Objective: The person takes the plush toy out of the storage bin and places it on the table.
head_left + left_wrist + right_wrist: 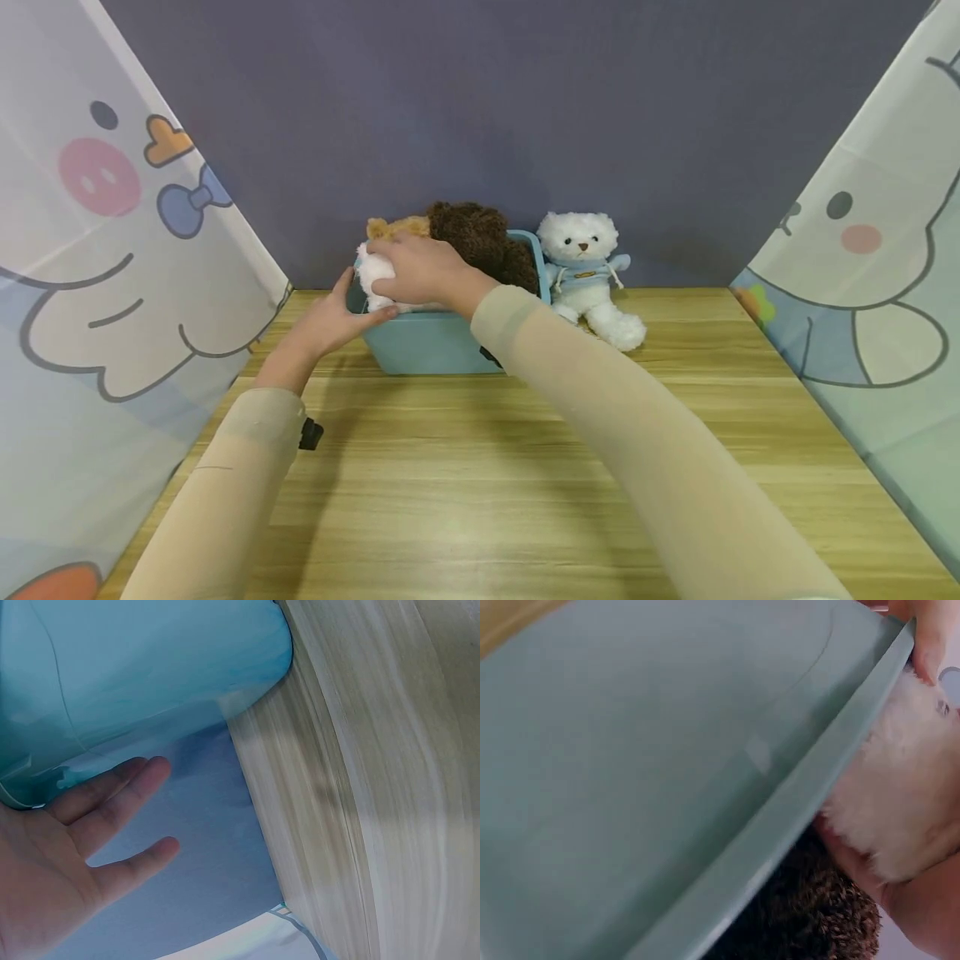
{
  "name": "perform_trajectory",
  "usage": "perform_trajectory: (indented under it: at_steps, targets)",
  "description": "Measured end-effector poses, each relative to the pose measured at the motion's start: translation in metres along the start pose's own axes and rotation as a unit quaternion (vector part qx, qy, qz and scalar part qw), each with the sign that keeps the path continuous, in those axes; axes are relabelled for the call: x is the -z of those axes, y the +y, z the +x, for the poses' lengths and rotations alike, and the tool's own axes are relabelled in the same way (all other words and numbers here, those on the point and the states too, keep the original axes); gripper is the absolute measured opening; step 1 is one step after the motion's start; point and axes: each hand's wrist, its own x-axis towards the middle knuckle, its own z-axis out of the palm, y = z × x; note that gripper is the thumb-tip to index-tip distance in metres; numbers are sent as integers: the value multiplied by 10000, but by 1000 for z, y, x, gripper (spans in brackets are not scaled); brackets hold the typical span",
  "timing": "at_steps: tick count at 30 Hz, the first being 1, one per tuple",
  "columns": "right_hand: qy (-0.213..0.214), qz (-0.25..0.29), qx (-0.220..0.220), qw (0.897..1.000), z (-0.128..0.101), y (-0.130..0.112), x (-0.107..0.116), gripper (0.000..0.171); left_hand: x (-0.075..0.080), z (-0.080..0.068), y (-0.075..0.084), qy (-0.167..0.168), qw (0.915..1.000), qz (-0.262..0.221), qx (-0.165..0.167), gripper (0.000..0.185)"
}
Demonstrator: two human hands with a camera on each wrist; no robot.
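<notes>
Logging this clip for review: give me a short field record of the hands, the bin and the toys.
left hand: open, fingers against the teal bin
right hand: grips white plush toy in the bin
also in bin: dark brown plush toy, tan plush toy
beside bin: white teddy bear, sitting on wooden table

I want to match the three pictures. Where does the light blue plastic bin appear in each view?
Head: light blue plastic bin at table's far middle, holding plush toys.
Left wrist: its wall fills the upper left.
Right wrist: wall and rim cover the left.
Shared landmark: the bin's rim beside the white plush toy.
</notes>
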Motion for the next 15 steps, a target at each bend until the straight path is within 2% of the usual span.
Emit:
perform_trajectory:
  at_steps: [6, 11, 13, 15]
  targets:
    - [-168, -500, -276, 9982, -6, 1, 3, 61, 1, 1, -2, -41, 10000, 1, -27, 136]
    - [-223, -441, -471, 9977, -7, 5, 1, 83, 1, 2, -3, -54, 10000, 62, -44, 137]
    - [-165, -346, -488, 9981, -8, 7, -1, 93, 1, 2, -3, -65, 10000, 52, -45, 138]
    - [-47, -314, -429, 9986, -9, 8, -2, 96, 1, 1, -3, -78, 9999, 46, -55, 137]
